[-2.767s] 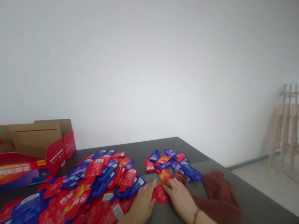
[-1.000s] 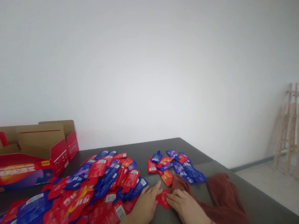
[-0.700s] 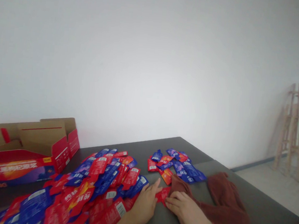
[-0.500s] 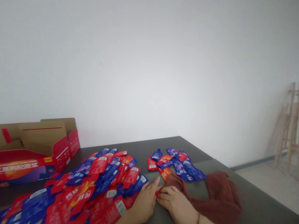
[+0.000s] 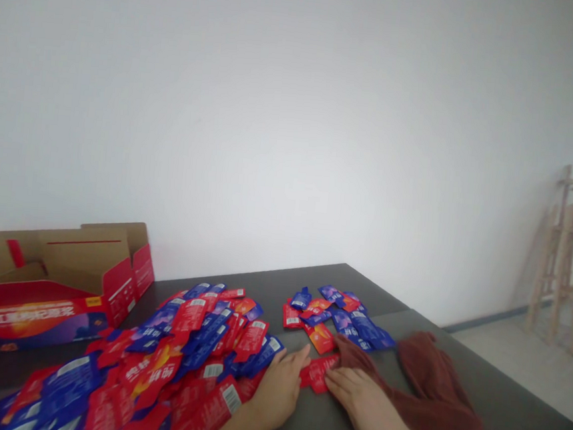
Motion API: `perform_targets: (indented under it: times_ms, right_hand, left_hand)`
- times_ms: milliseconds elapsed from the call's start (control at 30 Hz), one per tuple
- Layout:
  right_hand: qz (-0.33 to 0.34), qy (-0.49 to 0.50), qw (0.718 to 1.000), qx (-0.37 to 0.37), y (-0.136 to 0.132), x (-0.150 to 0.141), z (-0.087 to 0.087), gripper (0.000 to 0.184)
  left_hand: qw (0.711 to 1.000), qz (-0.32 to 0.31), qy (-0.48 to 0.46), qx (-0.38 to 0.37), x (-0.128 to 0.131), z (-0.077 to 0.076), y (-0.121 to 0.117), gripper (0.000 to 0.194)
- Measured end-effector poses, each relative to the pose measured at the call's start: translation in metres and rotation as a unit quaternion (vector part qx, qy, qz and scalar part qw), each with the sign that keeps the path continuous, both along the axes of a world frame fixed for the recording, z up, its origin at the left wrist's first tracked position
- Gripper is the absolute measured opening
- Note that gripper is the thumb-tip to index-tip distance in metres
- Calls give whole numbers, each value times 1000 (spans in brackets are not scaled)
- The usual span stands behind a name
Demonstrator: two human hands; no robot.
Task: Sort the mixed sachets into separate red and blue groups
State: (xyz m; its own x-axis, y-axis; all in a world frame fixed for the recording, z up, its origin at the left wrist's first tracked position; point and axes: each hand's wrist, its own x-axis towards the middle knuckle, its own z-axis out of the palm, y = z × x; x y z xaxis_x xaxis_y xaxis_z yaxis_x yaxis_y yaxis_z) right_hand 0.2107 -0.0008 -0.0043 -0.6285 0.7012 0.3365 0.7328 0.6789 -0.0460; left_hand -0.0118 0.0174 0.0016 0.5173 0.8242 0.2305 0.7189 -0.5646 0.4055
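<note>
Between my hands lies a red sachet (image 5: 319, 372), flat on the dark table. My left hand (image 5: 279, 385) rests beside the big pile of red and blue sachets (image 5: 205, 342). Its fingers are stretched out, the tips at the red sachet's left edge. My right hand (image 5: 370, 403) is low over the sachet's right end, fingers together, with a brown cloth (image 5: 431, 395) bunched against it. The cloth's fold runs behind and partly under that hand; the thumb is hidden.
A smaller group of sachets (image 5: 352, 318) lies beyond my hands. At the left stands an open red cardboard box (image 5: 46, 321). The dark table (image 5: 384, 294) meets a white wall (image 5: 293, 142). Wooden easels (image 5: 571, 260) stand on the floor at the right.
My right hand has slid to the right, and the brown cloth has shifted with it. More of the red sachet now shows between my hands. My left hand has hardly moved.
</note>
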Motion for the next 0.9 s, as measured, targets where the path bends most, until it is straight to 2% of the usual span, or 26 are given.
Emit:
perform_targets:
  times_ms: [100, 200, 333, 467, 600, 700, 767, 900]
  right_hand:
    - [43, -1, 999, -21, -1, -23, 5, 43]
    - [22, 1, 999, -29, 12, -30, 11, 41]
    - [-76, 24, 996, -40, 33, -4, 12, 42]
    - [-137, 52, 987, -68, 32, 20, 12, 44]
    - [-109, 58, 988, -90, 20, 21, 17, 42]
    - [-78, 74, 989, -102, 20, 22, 21, 41]
    - [-71, 85, 987, -114, 24, 25, 22, 42]
    - [-65, 106, 984, -125, 28, 29, 23, 43]
  left_hand:
    - [1000, -2, 8, 8, 1, -1, 0, 72]
    - [1000, 5, 26, 17, 1, 0, -1, 70]
    - [998, 11, 43, 38, 1, 0, -2, 65]
    - [997, 9, 61, 56, 2, 1, -5, 54]
    - [992, 34, 85, 87, 13, 15, -9, 36]
    - [980, 37, 173, 95, 33, 31, -9, 46]
    - [963, 39, 247, 97, 48, 38, -8, 47]
    - [938, 31, 330, 103, 66, 41, -5, 22]
